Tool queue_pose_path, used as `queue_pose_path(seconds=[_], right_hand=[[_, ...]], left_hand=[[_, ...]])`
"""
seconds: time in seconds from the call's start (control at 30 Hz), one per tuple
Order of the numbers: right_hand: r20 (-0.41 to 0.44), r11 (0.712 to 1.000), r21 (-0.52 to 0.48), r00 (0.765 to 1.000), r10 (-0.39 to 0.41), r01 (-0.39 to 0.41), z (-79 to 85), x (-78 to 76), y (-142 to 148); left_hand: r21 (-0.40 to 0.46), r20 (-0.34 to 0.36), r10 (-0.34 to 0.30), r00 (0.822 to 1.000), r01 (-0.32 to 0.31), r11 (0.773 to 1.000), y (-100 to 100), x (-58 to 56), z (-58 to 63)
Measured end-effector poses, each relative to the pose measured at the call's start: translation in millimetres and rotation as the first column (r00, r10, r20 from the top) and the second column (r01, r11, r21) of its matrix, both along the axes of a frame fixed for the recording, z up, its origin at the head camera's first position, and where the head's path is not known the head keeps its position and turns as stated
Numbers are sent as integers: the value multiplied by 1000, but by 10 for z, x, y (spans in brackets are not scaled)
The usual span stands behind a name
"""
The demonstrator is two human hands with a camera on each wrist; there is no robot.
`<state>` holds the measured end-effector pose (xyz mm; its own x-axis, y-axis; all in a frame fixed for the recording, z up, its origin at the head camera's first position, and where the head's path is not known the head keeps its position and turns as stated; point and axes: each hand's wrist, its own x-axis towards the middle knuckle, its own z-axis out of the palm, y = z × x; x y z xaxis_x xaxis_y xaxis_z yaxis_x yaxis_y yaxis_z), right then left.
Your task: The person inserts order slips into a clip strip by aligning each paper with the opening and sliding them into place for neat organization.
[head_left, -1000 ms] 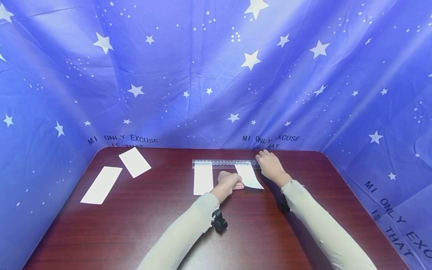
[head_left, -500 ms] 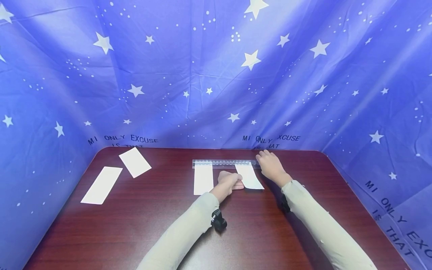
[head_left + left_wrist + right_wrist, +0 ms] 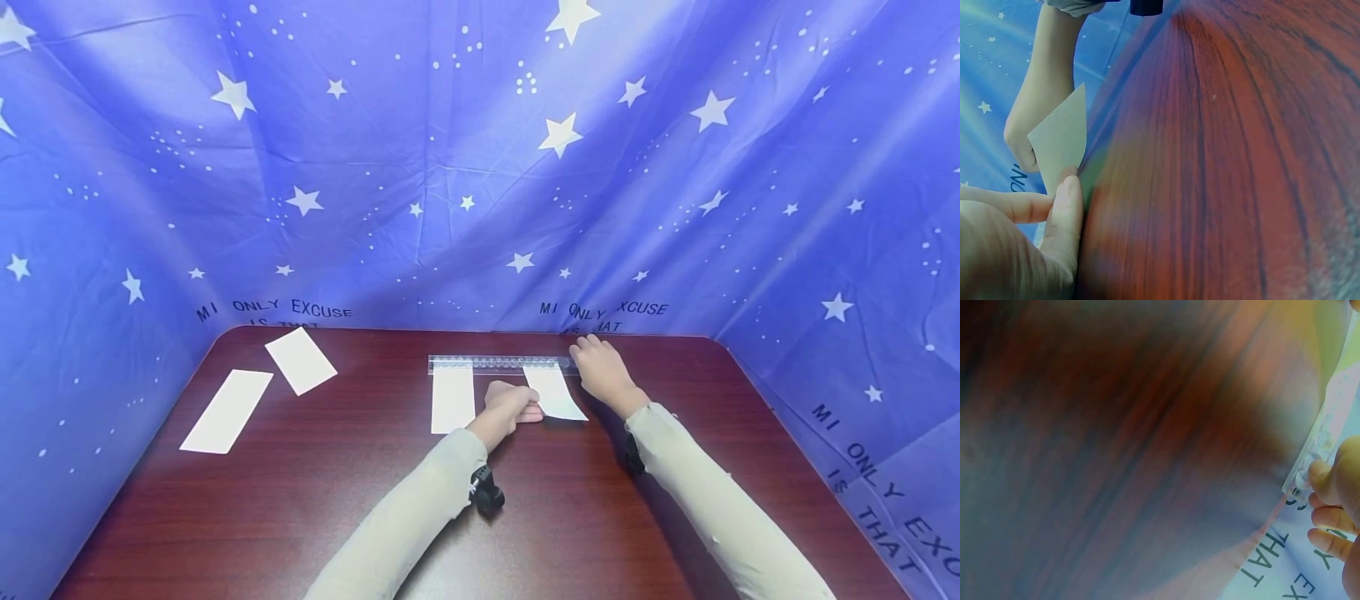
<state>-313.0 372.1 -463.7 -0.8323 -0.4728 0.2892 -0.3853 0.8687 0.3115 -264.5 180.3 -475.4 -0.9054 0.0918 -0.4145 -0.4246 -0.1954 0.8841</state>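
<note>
A clear ruler lies across the far middle of the dark wooden table. Two white paper strips run back from it toward me. My left hand pinches the near corner of the right strip between thumb and finger. In the left wrist view that strip is raised off the wood beside my left hand. My right hand rests at the ruler's right end. In the right wrist view one fingertip touches the ruler corner. The left strip lies flat, untouched.
Two more white paper strips lie at the far left, one near the back corner and one by the left edge. Blue star-printed cloth walls in the table at the back and both sides.
</note>
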Motion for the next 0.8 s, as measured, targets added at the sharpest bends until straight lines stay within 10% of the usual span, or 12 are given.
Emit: queue_pose_path(seconds=[0.8], right_hand=[[-4,1000,-10,1000,-7,7,1,12,-5]], left_hand=[[-7,8,10,1000,-10,1000,14,-14,-17]])
